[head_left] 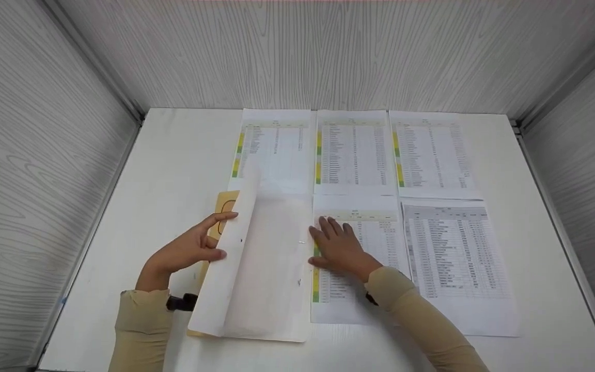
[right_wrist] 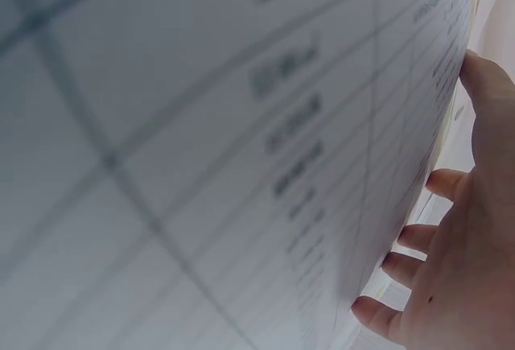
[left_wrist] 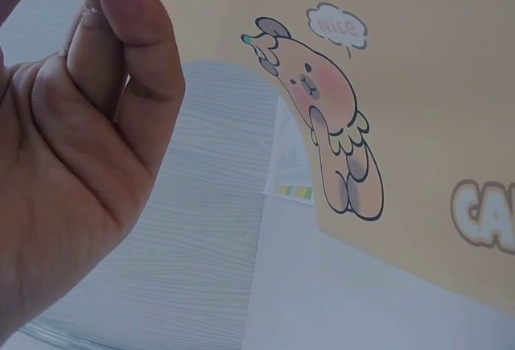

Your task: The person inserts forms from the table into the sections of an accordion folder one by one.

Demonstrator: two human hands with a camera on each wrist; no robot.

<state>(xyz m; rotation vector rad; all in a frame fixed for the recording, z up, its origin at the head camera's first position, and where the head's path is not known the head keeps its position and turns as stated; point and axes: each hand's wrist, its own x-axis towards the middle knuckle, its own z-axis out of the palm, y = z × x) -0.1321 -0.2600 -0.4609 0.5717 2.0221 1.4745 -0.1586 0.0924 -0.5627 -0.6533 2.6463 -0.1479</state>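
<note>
A yellow paper folder (head_left: 271,268), white inside, lies partly open at the left front of the table. My left hand (head_left: 186,250) holds the edge of its raised cover with thumb and fingers. In the left wrist view, the outer face of the cover (left_wrist: 426,109) bears a cartoon animal, the word "Nice" and part of another word. Small metal bits (head_left: 301,242) show near the right edge inside the folder. Beside it, my right hand (head_left: 341,250) rests with spread fingers on a printed sheet (head_left: 339,310), its fingertips close to the folder's right edge.
Along the back lie three printed tables, a left sheet (head_left: 282,168), a middle sheet (head_left: 357,155) and a right sheet (head_left: 432,155). A grey-headed sheet (head_left: 457,258) lies at the front right. Wood-grain panels (head_left: 287,57) enclose the white table (head_left: 173,155) at the back and sides.
</note>
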